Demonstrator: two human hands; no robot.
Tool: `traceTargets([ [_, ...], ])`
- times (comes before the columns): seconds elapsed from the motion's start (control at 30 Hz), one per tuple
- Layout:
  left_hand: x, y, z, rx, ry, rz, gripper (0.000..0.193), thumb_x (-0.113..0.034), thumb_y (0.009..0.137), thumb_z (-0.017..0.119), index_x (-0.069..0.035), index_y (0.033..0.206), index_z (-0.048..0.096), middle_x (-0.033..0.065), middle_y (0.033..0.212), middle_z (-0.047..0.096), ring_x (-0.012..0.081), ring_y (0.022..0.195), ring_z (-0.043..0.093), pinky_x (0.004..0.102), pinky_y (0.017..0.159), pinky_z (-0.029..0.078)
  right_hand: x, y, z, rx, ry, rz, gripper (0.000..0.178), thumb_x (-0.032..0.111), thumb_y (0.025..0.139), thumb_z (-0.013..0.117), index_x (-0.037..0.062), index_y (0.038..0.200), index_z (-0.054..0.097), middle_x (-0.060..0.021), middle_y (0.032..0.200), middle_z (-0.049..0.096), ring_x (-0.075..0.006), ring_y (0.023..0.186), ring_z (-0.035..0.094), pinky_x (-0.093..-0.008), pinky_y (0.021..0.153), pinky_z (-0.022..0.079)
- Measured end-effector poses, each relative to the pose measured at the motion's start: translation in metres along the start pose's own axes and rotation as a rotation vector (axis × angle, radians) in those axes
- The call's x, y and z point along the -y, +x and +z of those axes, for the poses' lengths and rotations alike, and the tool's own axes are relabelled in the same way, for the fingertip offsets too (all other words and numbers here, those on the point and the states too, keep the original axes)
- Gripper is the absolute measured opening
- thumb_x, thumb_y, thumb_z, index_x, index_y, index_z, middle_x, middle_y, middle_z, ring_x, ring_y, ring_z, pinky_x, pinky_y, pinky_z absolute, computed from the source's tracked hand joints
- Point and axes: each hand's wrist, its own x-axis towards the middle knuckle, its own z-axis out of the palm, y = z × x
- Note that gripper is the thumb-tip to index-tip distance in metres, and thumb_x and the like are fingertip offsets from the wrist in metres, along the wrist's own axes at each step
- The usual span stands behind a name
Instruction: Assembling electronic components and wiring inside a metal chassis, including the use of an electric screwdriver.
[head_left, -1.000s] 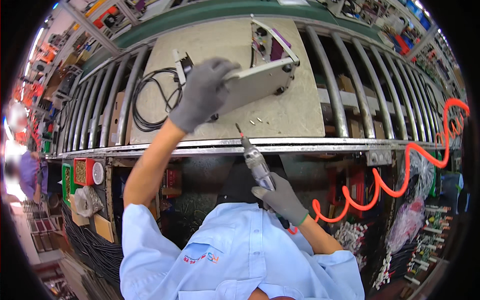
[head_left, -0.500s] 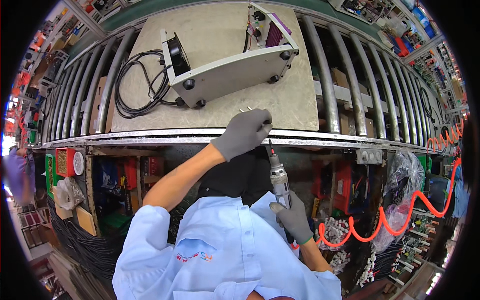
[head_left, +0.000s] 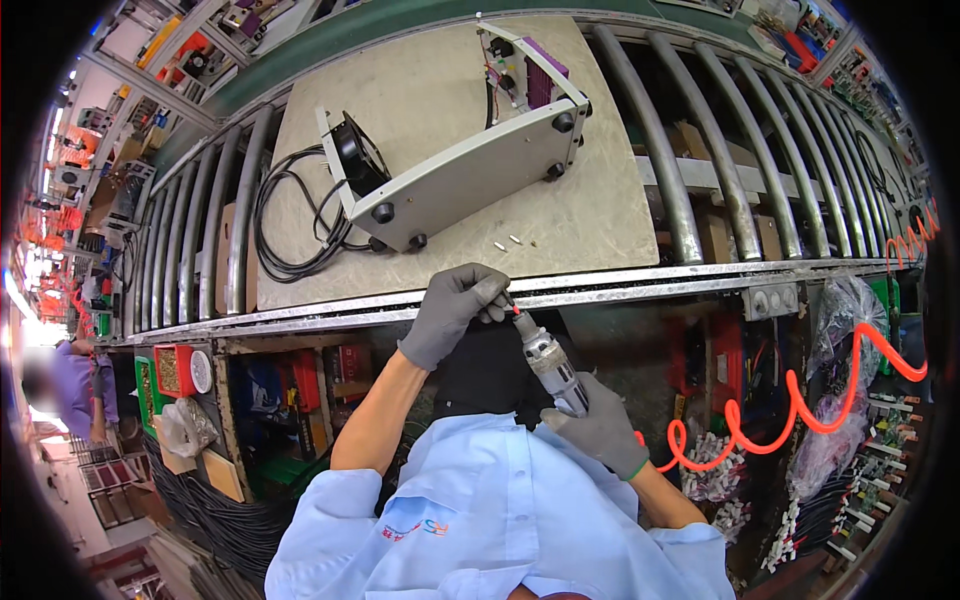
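My right hand, in a grey glove, grips a silver pneumatic screwdriver whose bit points up and left. The gloved fingers of my left hand are pinched together at the tip of the bit. What they hold there is too small to make out. Beyond my hands, a light grey metal chassis rests tilted on a board, its black feet facing me. A black fan sits at its left end, a purple part at its right. Several small metal pieces lie on the board before it.
The worn board lies across metal rollers. A coiled black cable lies left of the chassis. An orange coiled air hose hangs at the right. Parts bins stand lower left, and a person in purple is further left.
My left hand has drawn back from the board's edge to the screwdriver's tip. The screwdriver has tilted toward it in my right hand. The whole view has shifted and turned slightly.
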Motion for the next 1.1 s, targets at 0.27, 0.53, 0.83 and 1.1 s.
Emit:
traceTargets([
  [0.27, 0.001, 0.005, 0.000, 0.017, -0.115, 0.024, 0.029, -0.029, 0.099, 0.066, -0.001, 0.107, 0.067, 0.0040, 0.084, 0.069, 0.0091, 0.072, 0.064, 0.0220, 0.066, 0.051, 0.004, 0.012, -0.021, -0.020, -0.020, -0.132, 0.042, 0.023, 0.076, 0.081, 0.0008, 0.107, 0.063, -0.0134, 0.083, 0.066, -0.0234, 0.074, 0.065, -0.0374, 0.071, 0.053],
  [0.53, -0.008, 0.012, 0.013, 0.028, -0.171, 0.053, 0.029, -0.029, 0.100, 0.064, -0.001, 0.106, 0.067, 0.0034, 0.082, 0.067, 0.0091, 0.070, 0.063, 0.0219, 0.065, 0.051, 0.009, 0.017, -0.028, 0.347, 0.386, 0.264, 0.042, 0.026, 0.079, 0.080, 0.0008, 0.108, 0.062, -0.0060, 0.078, 0.061, -0.0136, 0.063, 0.060, -0.0317, 0.056, 0.049],
  [0.83, -0.013, 0.034, 0.003, -0.351, 1.082, 0.642, 0.014, -0.020, 0.093, 0.067, -0.007, 0.101, 0.069, 0.0101, 0.091, 0.065, 0.0275, 0.080, 0.066, 0.0385, 0.069, 0.053, 0.035, 0.047, -0.041, 0.066, 0.221, 0.091, 0.042, 0.030, 0.083, 0.076, 0.0009, 0.110, 0.061, -0.0041, 0.074, 0.059, -0.0115, 0.056, 0.056, -0.0283, 0.050, 0.046],
  [1.1, -0.033, 0.039, -0.001, -0.231, 1.212, 0.666, 0.011, -0.013, 0.090, 0.067, -0.003, 0.095, 0.063, 0.0163, 0.094, 0.063, 0.0357, 0.090, 0.064, 0.0463, 0.073, 0.051, 0.051, 0.085, -0.074, 0.092, 0.182, 0.060, 0.031, 0.031, 0.088, 0.070, 0.0037, 0.095, 0.058, -0.0017, 0.066, 0.057, -0.0098, 0.051, 0.054, -0.0263, 0.046, 0.043],
])
